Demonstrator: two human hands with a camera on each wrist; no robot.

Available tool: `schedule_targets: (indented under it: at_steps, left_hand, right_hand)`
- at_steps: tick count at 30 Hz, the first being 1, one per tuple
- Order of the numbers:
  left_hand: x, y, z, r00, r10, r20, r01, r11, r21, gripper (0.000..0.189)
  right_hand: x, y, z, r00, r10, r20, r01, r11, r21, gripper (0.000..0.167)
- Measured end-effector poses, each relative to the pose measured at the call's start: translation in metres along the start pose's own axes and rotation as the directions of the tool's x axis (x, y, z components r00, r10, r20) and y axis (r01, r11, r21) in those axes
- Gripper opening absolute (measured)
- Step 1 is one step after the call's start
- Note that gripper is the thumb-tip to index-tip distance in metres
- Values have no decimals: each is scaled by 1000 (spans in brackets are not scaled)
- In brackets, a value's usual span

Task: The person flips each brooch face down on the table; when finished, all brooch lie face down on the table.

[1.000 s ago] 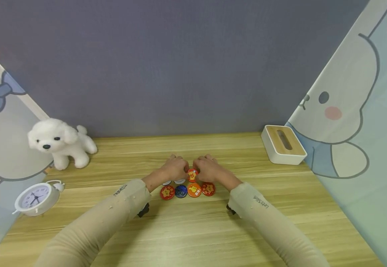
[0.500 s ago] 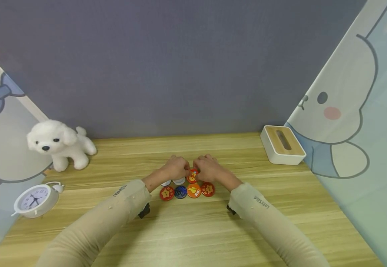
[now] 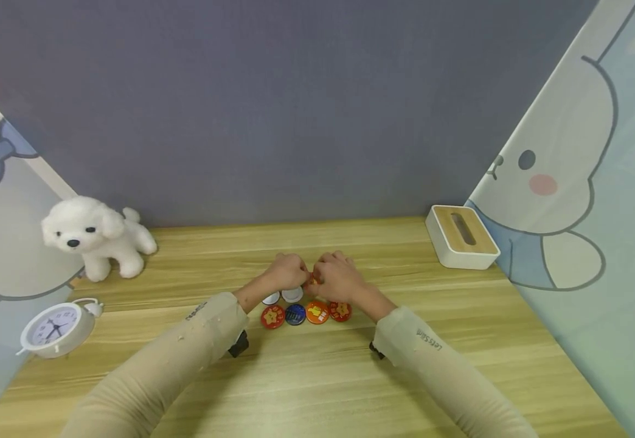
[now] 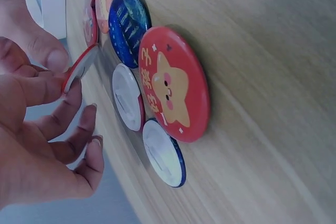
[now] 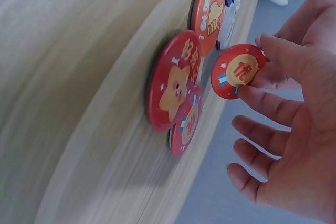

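Both hands meet over a cluster of round pin badges on the table. My left hand (image 3: pixel 289 271) and right hand (image 3: pixel 339 277) pinch one red badge (image 5: pixel 239 70) with a yellow centre at its edges, tilted above the table. Its pale back (image 4: pixel 82 67) faces the left wrist camera. Below lies a front row: a red star badge (image 3: pixel 272 316), a dark blue badge (image 3: pixel 295 314), an orange thumbs-up badge (image 3: pixel 317 312) and another red star badge (image 3: pixel 340 311). Behind, two badges (image 3: pixel 292 294) (image 4: pixel 164 151) lie white back up. Another red badge (image 5: pixel 187 121) is hidden from the head view by my right hand.
A white plush dog (image 3: pixel 95 234) and a white alarm clock (image 3: pixel 57 328) stand at the left. At the back right sits a white tissue box (image 3: pixel 462 237) with a wooden lid. A grey panel (image 3: pixel 295 109) rises behind the wooden table (image 3: pixel 306 383).
The red badge between the hands tips and turns, and less of its face shows in the head view. My right hand shifts slightly left over it; the other badges stay in place.
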State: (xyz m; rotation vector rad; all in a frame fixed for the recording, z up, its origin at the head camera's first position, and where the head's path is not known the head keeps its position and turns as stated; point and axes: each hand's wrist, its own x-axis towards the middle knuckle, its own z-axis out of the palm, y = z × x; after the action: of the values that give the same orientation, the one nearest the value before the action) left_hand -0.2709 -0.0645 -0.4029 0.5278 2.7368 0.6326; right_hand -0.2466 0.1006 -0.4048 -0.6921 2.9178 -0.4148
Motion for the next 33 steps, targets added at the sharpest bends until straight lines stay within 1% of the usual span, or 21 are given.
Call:
schedule_targets:
  at_steps: [4, 8, 10, 13, 17, 20, 25, 29, 33]
  left_hand:
    - [0, 1, 0, 999, -41, -1, 41, 999, -20, 41]
    - [0, 0, 0, 997, -80, 10, 81, 993, -86, 43]
    - [-1, 0, 0, 995, -101, 25, 104, 988, -115, 44]
    - [-2, 1, -1, 993, -112, 39, 116, 986, -118, 43]
    - [-3, 3, -3, 993, -113, 38, 116, 989, -93, 47]
    - [-3, 4, -6, 993, -110, 33, 112, 989, -95, 49]
    - [-4, 3, -6, 995, -95, 35, 99, 988, -120, 47]
    - [-3, -1, -6, 997, -70, 27, 73, 988, -136, 43]
    - [-4, -5, -7, 1000, -20, 12, 21, 987, -162, 36]
  right_hand:
    - [1, -3, 1, 1000, 4, -19, -4, 1000, -15, 33]
    - [1, -7, 1, 1000, 13, -23, -14, 1000, -25, 37]
    - [1, -8, 1, 1000, 20, -21, -21, 999, -28, 38]
    - [1, -8, 1, 1000, 19, -21, -20, 999, -36, 35]
    - [1, -8, 1, 1000, 2, -22, -3, 999, -38, 23]
    - [1, -8, -1, 1000, -9, -15, 8, 1000, -26, 16]
    - [0, -7, -4, 1000, -21, -1, 21, 1000, -8, 10]
    - [0, -4, -5, 999, -25, -39, 25, 1000, -2, 11]
    - [0, 2, -6, 996, 12, -93, -10, 1000, 14, 13]
